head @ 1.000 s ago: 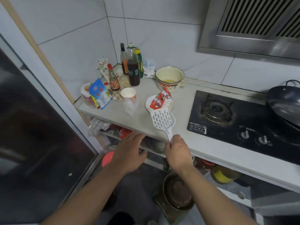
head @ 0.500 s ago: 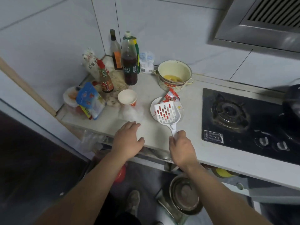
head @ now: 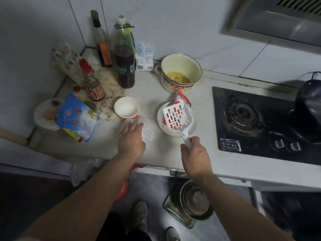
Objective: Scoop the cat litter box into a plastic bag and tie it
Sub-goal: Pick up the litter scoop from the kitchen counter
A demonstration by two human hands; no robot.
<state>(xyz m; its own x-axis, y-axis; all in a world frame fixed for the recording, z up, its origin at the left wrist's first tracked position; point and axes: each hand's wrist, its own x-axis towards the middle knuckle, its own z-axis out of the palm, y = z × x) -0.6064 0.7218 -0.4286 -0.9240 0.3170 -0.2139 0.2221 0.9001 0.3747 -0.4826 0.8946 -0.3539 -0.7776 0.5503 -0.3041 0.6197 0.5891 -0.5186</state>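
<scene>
My right hand (head: 195,157) grips the handle of a white slotted litter scoop (head: 177,117). The scoop's head hovers over a white plate (head: 192,129) that carries a red snack wrapper (head: 181,100). My left hand (head: 132,141) lies palm down, fingers spread, on a crumpled clear plastic bag (head: 147,133) on the white counter (head: 107,146), just in front of a paper cup (head: 126,108). No litter box is in view.
Bottles (head: 124,54), a blue packet (head: 76,117) and a lidded tub (head: 44,113) crowd the counter's left corner. A cream enamel pot (head: 181,73) stands behind the plate. The black gas hob (head: 260,122) fills the right. Pans (head: 196,202) sit on the floor below.
My left hand has moved forward from the counter's edge onto the clear plastic bag. My right hand carried the scoop forward over the plate. The camera has tilted further down.
</scene>
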